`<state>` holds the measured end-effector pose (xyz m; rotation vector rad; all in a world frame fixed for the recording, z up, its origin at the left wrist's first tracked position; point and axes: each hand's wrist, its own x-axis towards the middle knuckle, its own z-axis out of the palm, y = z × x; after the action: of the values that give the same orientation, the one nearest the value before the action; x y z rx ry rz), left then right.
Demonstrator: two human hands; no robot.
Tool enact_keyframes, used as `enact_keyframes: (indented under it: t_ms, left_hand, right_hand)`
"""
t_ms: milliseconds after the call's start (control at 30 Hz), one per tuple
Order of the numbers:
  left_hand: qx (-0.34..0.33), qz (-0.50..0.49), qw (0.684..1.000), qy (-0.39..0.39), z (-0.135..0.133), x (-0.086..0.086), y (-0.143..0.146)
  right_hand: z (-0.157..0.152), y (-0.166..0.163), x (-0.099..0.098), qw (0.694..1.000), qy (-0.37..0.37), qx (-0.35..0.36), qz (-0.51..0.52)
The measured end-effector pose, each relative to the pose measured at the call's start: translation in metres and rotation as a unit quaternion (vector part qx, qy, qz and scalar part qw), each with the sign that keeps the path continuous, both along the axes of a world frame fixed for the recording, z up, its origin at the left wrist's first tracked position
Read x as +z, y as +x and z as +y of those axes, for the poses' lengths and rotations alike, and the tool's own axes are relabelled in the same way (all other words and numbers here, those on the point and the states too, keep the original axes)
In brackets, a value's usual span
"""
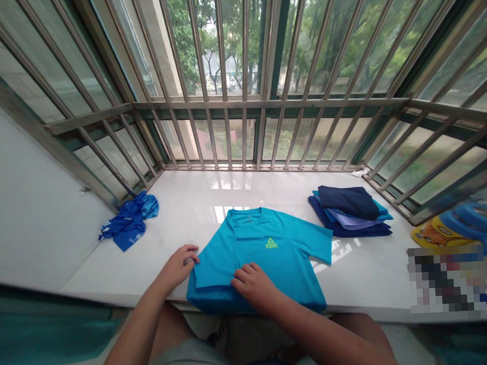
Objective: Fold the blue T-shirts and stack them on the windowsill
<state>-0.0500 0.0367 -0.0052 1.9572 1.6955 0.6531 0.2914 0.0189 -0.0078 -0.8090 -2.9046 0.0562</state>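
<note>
Shirt (286, 264), left hand (180, 266) at its side, right hand (256, 285) curled palm-down

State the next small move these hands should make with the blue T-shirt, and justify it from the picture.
Probably, the right hand should reach for the outspread sleeve and bring it inward: the opposite side of the T-shirt, by the left hand, already lies folded over, while this sleeve sticks out flat.
</note>
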Motion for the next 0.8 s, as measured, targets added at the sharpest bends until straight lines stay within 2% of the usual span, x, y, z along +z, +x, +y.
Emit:
enact_keyframes:
  t_ms: [133, 267, 333, 433, 533, 567, 633, 667, 733, 800]
  left_hand:
    - [0.02, 0.055, 0.996, 0.062, 0.047, 0.0, 0.042]
    - [-0.007, 0.075, 0.995, 0.058, 0.105, -0.012, 0.1]
    - [-0.005, 0.092, 0.995, 0.047, 0.125, -0.02, 0.122]
    - [0.023, 0.117, 0.992, 0.034, 0.138, -0.029, 0.14]
    - [0.044, 0.133, 0.99, 0.029, 0.138, -0.033, 0.138]
    - [0.049, 0.137, 0.989, 0.028, 0.137, -0.034, 0.134]
    - [0.057, 0.149, 0.987, 0.022, 0.136, -0.033, 0.124]
    - [0.06, 0.157, 0.986, 0.018, 0.135, -0.031, 0.119]
    - [0.071, 0.167, 0.983, 0.01, 0.135, -0.025, 0.11]
    - [0.084, 0.112, 0.99, 0.009, 0.137, -0.016, 0.11]
  right_hand:
    - [0.001, 0.003, 0.007, 1.0, -0.001, 0.003, 0.006]
    - [0.002, 0.004, 0.008, 1.0, -0.005, -0.003, -0.001]
    - [0.0, 0.004, 0.004, 1.0, -0.01, -0.006, 0.0]
    - [-0.004, 0.009, -0.004, 1.0, -0.02, -0.005, 0.014]
    - [0.001, 0.03, -0.004, 0.998, -0.037, -0.038, 0.045]
    - [0.007, 0.043, -0.001, 0.994, -0.04, -0.083, 0.06]
    - [0.024, 0.078, 0.006, 0.967, -0.031, -0.239, 0.083]
    - [0.034, 0.098, 0.01, 0.938, -0.019, -0.336, 0.087]
    - [0.055, 0.139, 0.016, 0.851, 0.01, -0.52, 0.073]
    - [0.073, 0.172, 0.017, 0.767, -0.012, -0.639, 0.061]
